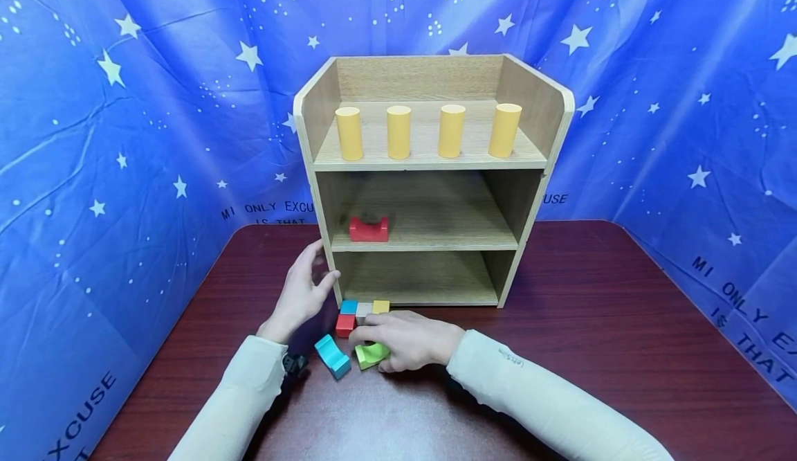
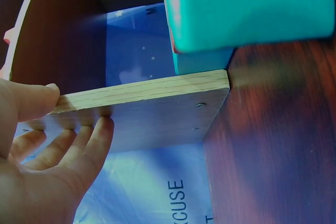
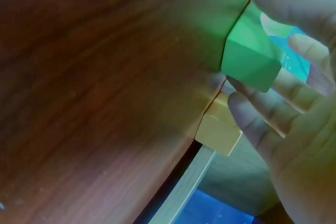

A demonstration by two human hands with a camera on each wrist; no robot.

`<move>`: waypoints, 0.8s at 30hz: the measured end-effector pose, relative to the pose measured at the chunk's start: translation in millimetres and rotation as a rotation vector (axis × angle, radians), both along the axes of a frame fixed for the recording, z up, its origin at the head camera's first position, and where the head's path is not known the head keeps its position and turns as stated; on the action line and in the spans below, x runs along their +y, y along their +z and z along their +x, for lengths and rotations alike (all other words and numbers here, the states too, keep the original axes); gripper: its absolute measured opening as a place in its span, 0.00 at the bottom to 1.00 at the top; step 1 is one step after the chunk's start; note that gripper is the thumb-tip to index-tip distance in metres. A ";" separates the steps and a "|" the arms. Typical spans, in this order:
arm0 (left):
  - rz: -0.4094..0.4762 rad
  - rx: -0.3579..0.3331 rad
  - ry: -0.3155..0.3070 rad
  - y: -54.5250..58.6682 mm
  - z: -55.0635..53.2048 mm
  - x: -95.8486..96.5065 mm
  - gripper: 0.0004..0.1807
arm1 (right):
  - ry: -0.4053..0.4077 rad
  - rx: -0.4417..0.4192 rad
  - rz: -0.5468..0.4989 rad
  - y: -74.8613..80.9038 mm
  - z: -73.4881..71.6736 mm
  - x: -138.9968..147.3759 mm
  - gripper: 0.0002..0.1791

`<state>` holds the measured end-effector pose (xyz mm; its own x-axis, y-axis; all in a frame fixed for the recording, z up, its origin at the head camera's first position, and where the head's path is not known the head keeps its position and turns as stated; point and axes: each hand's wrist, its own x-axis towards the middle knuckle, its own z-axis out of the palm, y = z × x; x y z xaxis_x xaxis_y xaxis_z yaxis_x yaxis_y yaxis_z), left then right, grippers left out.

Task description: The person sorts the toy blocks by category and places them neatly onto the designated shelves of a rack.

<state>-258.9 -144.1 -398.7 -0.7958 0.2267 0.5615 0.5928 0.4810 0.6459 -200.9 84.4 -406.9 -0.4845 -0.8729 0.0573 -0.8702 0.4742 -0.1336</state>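
Observation:
My left hand (image 1: 302, 293) is at the left side panel of a wooden shelf (image 1: 423, 165). In the left wrist view its thumb (image 2: 39, 100) lies on the panel's front edge and its fingers rest along the outer face. Down on the table, my right hand (image 1: 407, 340) is around a green block with a curved notch (image 1: 371, 356), thumb on one side and fingers on the other. A similar turquoise block (image 1: 333, 356) lies to its left. Behind them sit small cubes: blue (image 1: 349, 307), red (image 1: 345, 326), pale grey (image 1: 364, 312) and yellow (image 1: 381, 306), partly covered by the right hand.
Several yellow cylinders (image 1: 398, 132) stand in a row on the shelf's top board. A red notched block (image 1: 369, 230) sits at the left of the middle board. The shelf stands on a dark red table (image 1: 560, 350), with a blue star-patterned curtain (image 1: 156, 101) behind.

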 end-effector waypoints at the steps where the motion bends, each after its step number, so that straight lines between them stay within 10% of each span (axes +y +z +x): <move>1: 0.001 0.001 0.000 0.1 0.2 0.0 0.33 | 0.006 0.002 0.004 -0.2 0.1 -0.2 0.30; 24: 0.015 0.005 -0.015 1.0 0.7 0.0 0.34 | -0.015 -0.030 0.010 -3.5 -2.3 0.8 0.30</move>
<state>-258.2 -144.1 -397.7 -0.7897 0.2301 0.5687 0.6029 0.4625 0.6501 -203.2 85.2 -410.4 -0.4990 -0.8659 0.0340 -0.8586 0.4888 -0.1545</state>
